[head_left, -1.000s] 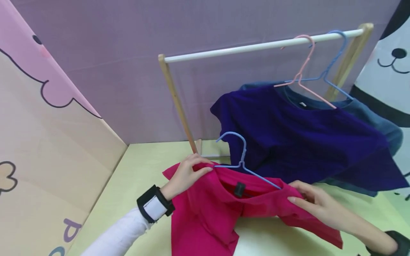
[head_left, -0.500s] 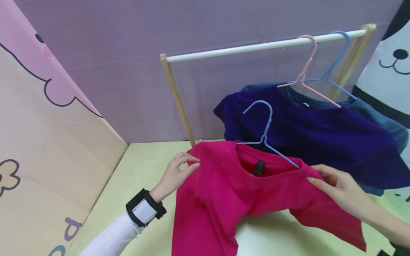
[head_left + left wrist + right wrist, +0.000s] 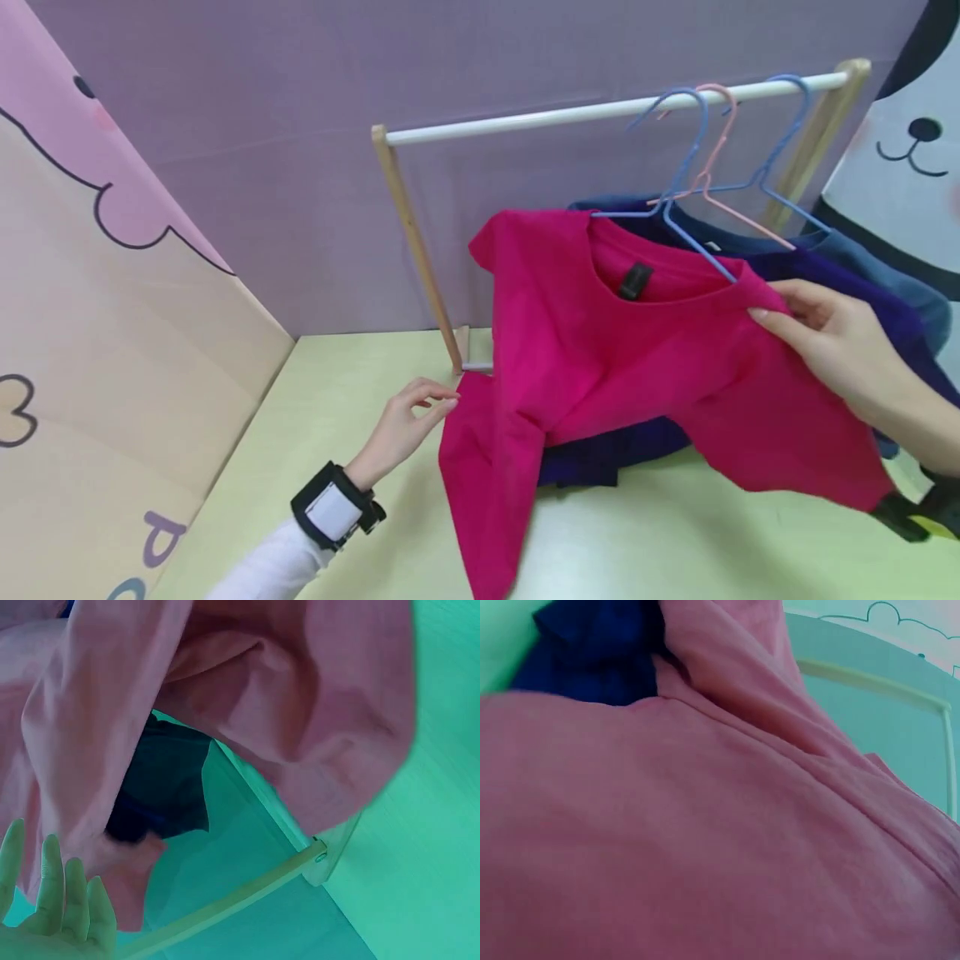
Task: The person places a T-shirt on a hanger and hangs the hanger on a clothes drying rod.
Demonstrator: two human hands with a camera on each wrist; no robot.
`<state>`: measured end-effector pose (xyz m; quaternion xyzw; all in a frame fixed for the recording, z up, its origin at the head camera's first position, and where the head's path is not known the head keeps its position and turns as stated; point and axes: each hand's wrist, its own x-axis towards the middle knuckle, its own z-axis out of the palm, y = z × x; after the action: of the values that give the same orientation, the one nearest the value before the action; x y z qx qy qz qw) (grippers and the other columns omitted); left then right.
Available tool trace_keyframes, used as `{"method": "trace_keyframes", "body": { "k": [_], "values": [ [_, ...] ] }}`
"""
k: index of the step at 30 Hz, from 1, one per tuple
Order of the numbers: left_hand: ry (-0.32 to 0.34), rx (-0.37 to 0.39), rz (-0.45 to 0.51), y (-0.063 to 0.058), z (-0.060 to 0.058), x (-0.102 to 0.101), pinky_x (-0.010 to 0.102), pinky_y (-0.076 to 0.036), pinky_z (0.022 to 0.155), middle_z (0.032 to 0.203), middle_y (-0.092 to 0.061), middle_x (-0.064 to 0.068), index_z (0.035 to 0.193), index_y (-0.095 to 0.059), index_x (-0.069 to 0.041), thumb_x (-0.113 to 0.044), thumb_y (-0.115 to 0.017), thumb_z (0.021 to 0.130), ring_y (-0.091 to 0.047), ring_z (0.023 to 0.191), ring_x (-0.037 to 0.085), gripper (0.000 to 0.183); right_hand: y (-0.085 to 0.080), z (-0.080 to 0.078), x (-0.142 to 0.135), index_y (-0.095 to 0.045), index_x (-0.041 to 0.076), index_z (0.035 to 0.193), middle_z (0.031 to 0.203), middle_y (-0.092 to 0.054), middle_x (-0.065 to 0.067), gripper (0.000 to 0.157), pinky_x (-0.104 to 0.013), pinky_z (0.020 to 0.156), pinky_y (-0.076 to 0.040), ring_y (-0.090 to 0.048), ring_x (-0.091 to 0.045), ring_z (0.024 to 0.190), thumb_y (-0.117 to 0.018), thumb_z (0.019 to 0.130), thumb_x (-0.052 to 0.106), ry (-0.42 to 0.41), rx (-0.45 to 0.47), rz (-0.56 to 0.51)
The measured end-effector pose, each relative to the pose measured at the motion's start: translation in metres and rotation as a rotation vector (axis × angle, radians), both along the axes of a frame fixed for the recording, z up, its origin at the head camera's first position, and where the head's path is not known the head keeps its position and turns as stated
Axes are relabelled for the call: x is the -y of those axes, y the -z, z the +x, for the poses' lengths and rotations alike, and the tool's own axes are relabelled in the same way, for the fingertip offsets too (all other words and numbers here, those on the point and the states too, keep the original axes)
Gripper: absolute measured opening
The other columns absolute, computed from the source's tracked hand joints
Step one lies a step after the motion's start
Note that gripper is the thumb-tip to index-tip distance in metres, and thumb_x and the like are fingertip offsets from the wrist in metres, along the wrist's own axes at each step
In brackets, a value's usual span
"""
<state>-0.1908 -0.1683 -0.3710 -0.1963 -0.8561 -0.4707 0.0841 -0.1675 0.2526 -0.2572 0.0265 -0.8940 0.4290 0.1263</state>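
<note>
My right hand (image 3: 847, 350) pinches the shoulder of a bright red T-shirt (image 3: 600, 350) at the right end of its blue hanger (image 3: 678, 179). The hanger sits inside the shirt's neck, and its hook overlaps the white rail (image 3: 525, 123) in the head view; whether it bears on the rail I cannot tell. Below and left, my left hand (image 3: 408, 425) is beside the shirt's hanging sleeve, fingers loosely extended. The left wrist view shows that hand (image 3: 60, 907) with its fingers spread and holding nothing. Red cloth (image 3: 667, 825) fills most of the right wrist view, where the right hand is hidden.
Behind the red shirt, a dark purple T-shirt (image 3: 813, 271) hangs on a pink hanger (image 3: 723, 137) and a grey-blue T-shirt (image 3: 892, 275) on another blue hanger (image 3: 787, 137). The rail's wooden left post (image 3: 416, 242) stands on the pale yellow table (image 3: 352, 392). A printed panel (image 3: 112, 292) borders the left side.
The right hand has lifted the red T-shirt and its hanger up to the rail. My left hand has let go of the shirt's left shoulder and moved down and left.
</note>
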Motion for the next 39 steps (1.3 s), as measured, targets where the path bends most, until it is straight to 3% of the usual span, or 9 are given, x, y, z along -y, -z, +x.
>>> {"method": "trace_keyframes", "body": {
  "k": [4,12,17,24,32,39],
  "values": [
    [-0.002,-0.015,0.022,0.005,-0.003,0.003,0.042,-0.045,0.077,0.091,-0.062,0.001,0.094,-0.067,-0.006,-0.011,-0.064,0.081,-0.056,0.086,0.015,0.014,-0.018,-0.013,0.004,-0.052,0.032,0.099,0.074,-0.056,0.023,0.014,-0.019,0.049,-0.048,-0.058,-0.002,0.056,-0.056,0.086,0.030,0.024,-0.020,0.001],
    [0.004,0.029,0.001,0.006,-0.001,0.004,0.042,-0.044,0.079,0.091,-0.061,-0.001,0.093,-0.067,-0.008,-0.013,-0.063,0.082,-0.055,0.086,0.013,0.012,-0.035,-0.034,0.013,-0.054,0.026,0.103,0.073,-0.056,0.023,0.016,-0.017,0.050,-0.046,-0.057,0.000,0.058,-0.056,0.087,0.025,-0.048,-0.044,0.008],
    [0.004,0.026,0.000,0.006,-0.001,0.003,0.042,-0.044,0.078,0.090,-0.061,0.000,0.092,-0.068,-0.008,-0.011,-0.062,0.082,-0.055,0.086,0.014,0.012,-0.034,-0.041,0.016,-0.055,0.034,0.095,0.073,-0.057,0.022,0.014,-0.017,0.051,-0.046,-0.057,-0.001,0.058,-0.057,0.087,0.023,-0.078,-0.048,-0.035],
    [0.018,0.050,0.002,0.009,-0.001,0.003,0.043,-0.044,0.079,0.089,-0.061,-0.001,0.093,-0.067,-0.008,-0.012,-0.062,0.083,-0.055,0.085,0.014,0.012,-0.030,-0.045,0.014,-0.056,0.031,0.098,0.075,-0.058,0.019,0.013,-0.019,0.051,-0.047,-0.058,-0.005,0.059,-0.056,0.087,0.025,-0.103,-0.018,-0.025],
    [0.028,0.052,0.009,0.011,0.000,0.000,0.041,-0.044,0.078,0.089,-0.061,0.000,0.092,-0.067,-0.007,-0.012,-0.063,0.082,-0.055,0.087,0.015,0.012,-0.019,-0.051,0.016,-0.058,0.033,0.093,0.073,-0.060,0.016,0.011,-0.018,0.051,-0.044,-0.054,-0.004,0.058,-0.058,0.086,0.025,-0.099,-0.032,-0.028],
    [0.036,0.070,0.006,0.012,0.001,-0.002,0.041,-0.044,0.078,0.090,-0.061,0.000,0.094,-0.067,-0.005,-0.013,-0.063,0.082,-0.055,0.087,0.015,0.015,-0.008,-0.054,0.018,-0.058,0.036,0.091,0.074,-0.061,0.016,0.019,-0.014,0.053,-0.041,-0.053,-0.001,0.059,-0.059,0.085,0.018,-0.126,-0.080,-0.070]
  ]
}}
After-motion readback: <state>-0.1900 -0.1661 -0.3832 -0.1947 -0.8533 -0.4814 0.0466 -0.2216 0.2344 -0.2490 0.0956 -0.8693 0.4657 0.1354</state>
